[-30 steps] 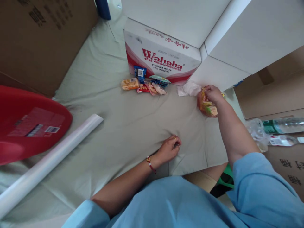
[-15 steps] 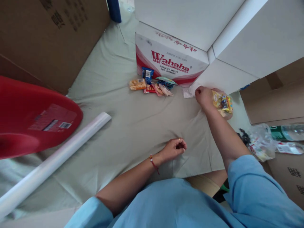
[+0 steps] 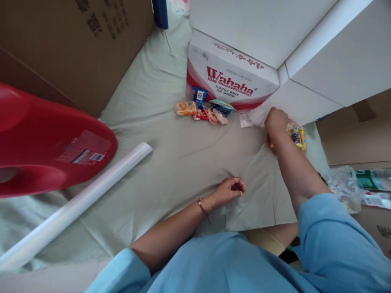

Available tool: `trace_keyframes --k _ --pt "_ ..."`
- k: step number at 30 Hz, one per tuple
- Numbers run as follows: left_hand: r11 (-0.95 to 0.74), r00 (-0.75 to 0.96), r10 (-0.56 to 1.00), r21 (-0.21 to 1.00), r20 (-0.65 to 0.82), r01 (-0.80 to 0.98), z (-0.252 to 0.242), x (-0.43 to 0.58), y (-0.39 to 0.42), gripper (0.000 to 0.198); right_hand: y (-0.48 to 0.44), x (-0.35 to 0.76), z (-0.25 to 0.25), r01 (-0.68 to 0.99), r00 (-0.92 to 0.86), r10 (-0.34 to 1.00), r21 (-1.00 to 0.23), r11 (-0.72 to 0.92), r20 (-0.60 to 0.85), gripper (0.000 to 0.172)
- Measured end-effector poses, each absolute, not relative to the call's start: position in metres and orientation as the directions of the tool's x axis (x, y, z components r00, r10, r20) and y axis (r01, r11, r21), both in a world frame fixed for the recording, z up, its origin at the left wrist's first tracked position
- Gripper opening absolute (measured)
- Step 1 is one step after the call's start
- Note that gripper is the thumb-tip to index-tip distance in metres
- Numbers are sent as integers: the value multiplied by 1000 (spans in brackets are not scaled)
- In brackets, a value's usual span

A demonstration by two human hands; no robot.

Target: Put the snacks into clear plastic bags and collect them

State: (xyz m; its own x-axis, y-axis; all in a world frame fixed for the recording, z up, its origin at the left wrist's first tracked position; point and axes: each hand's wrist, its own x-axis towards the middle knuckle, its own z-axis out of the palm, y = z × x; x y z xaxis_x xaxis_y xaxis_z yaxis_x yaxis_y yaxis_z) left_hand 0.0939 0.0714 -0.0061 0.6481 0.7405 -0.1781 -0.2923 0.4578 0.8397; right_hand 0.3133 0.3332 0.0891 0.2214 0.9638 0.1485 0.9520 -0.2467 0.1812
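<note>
My right hand [image 3: 276,122] is curled around a clear bag of wrapped snacks [image 3: 295,135] at the far right of the pale green cloth [image 3: 171,158], close to a crumpled white plastic wrapper [image 3: 252,118]. My left hand [image 3: 229,190] rests on the cloth near me, fingers curled in a loose fist with a ring showing; nothing is visible in it. A small pile of snack packets [image 3: 203,110] lies in front of the Wahaha water carton [image 3: 229,79].
A red plastic stool [image 3: 45,146] lies at the left beside a roll of clear film [image 3: 76,207]. Brown cardboard boxes [image 3: 76,44] stand at back left, white boxes [image 3: 305,44] at back right. Water bottles and plastic bags [image 3: 357,187] lie at right.
My right hand turned the snack bag over from its left side to its right and settled near the white wrapper. The view shifted left. My left hand stayed put.
</note>
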Motion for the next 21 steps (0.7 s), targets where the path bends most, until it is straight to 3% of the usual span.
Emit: trace_keyframes --k 7,10,12,15,18,21 --pt "475 635 752 814 -178 -335 -6 95 73 14 321 337 109 975 219 957 -78 -207 191 31" --pt "479 636 750 811 -180 -336 -5 94 76 19 304 334 113 911 274 949 -357 -206 153 18" --pt "475 612 769 808 -186 -350 -2 90 79 27 280 325 115 742 309 951 -634 -218 34 11" --pt "449 491 841 797 -226 -404 5 83 87 41 223 302 109 347 222 956 -900 -264 -194 31" --pt "431 378 886 775 -268 -462 11 79 93 59 155 276 85 53 125 947 -952 -303 -295 47" --pt "424 365 893 763 -263 -488 11 79 95 63 102 255 53 -79 162 928 -942 -326 -335 49"
